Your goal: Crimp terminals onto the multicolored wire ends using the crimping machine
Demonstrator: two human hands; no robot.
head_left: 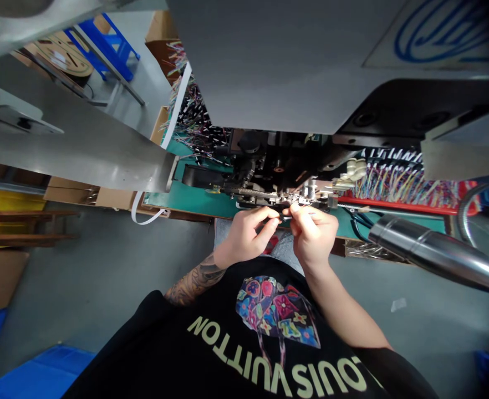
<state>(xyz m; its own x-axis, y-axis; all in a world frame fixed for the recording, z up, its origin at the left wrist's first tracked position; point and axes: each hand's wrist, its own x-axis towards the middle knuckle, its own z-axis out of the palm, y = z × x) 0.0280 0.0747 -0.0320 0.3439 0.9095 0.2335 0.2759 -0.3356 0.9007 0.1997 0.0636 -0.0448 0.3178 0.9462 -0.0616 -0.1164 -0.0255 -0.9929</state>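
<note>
My left hand (246, 233) and my right hand (313, 233) meet just in front of a black machine head (269, 166) on a green bench (198, 199). Both hands pinch the same thin wire (285, 217) between fingertips, close to the machine's metal feed parts (306, 194). The wire's ends are too small to make out. My left forearm is tattooed, and my black printed shirt fills the lower frame.
Bundles of coloured wires lie in a red tray (398, 205) at right and hang at the back (190, 116). A shiny metal tube (436, 252) juts in from the right. A grey metal cover (82, 138) slopes at left; cardboard boxes (70, 191) sit beneath it.
</note>
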